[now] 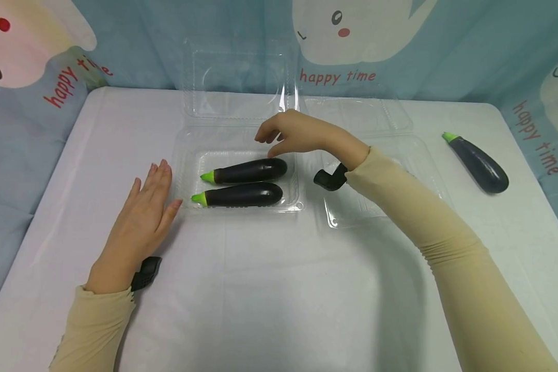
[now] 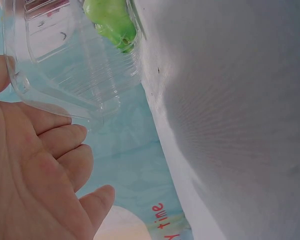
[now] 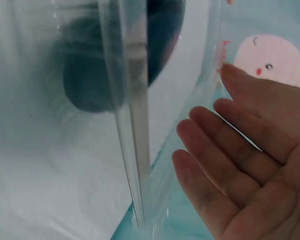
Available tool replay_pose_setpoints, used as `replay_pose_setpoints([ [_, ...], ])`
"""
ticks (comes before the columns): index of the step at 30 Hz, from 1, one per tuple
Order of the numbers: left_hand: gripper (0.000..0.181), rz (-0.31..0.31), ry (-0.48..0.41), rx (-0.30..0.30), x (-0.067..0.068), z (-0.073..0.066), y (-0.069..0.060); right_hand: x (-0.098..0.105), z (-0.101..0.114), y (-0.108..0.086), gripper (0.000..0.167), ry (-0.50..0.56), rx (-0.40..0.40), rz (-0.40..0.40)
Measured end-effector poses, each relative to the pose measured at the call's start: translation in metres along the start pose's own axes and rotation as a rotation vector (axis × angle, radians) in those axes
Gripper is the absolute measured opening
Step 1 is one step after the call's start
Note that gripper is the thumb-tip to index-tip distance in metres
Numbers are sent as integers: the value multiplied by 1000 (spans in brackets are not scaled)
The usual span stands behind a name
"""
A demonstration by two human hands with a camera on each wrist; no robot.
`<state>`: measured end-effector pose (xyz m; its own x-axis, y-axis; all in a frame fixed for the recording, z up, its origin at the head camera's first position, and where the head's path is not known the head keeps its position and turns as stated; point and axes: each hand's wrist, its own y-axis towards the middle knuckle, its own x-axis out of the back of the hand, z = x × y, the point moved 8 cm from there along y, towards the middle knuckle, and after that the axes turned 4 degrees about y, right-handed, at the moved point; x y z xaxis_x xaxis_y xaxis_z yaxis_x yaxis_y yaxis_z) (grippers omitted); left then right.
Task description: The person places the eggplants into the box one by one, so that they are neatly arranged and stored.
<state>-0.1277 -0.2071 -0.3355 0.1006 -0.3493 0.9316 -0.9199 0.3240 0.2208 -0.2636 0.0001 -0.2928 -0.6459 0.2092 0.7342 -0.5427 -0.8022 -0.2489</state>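
Two dark eggplants with green stems, an upper eggplant (image 1: 253, 170) and a lower eggplant (image 1: 246, 195), lie side by side in a clear plastic clamshell box (image 1: 298, 191). Its lid (image 1: 237, 88) stands open at the back. Over the box's back right part hovers my right hand (image 1: 297, 133), fingers loosely bent, holding nothing; the right wrist view shows this hand (image 3: 250, 165) with spread fingers beside the clear plastic. My left hand (image 1: 141, 217) lies by the box's left side, fingers straight. In the left wrist view its fingers (image 2: 65, 142) are close to the box rim; contact is unclear.
A second clear clamshell box (image 1: 353, 206) stands to the right, its lid (image 1: 358, 113) open and my right forearm partly covering it. A third eggplant (image 1: 479, 163) lies at the table's far right. Blue printed cloth (image 1: 242, 26) hangs behind the white table (image 1: 260, 289).
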Motion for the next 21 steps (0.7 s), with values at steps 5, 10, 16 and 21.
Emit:
replay_pose_setpoints([
  [5, 62, -6, 1, -7, 0, 0, -1, 22, -8, -7, 30, 37, -31, -132],
  [10, 62, -5, 2, -7, 1, 0, -1, 45, -22, -15, 25, 69, -70, -247],
  [16, 62, 1, 4, -3, 0, -1, -1, 67, -43, -23, 24, 153, -137, -398],
  [21, 62, 10, 3, 5, 0, -1, 0, 76, -58, -27, 26, 291, -195, -487],
])
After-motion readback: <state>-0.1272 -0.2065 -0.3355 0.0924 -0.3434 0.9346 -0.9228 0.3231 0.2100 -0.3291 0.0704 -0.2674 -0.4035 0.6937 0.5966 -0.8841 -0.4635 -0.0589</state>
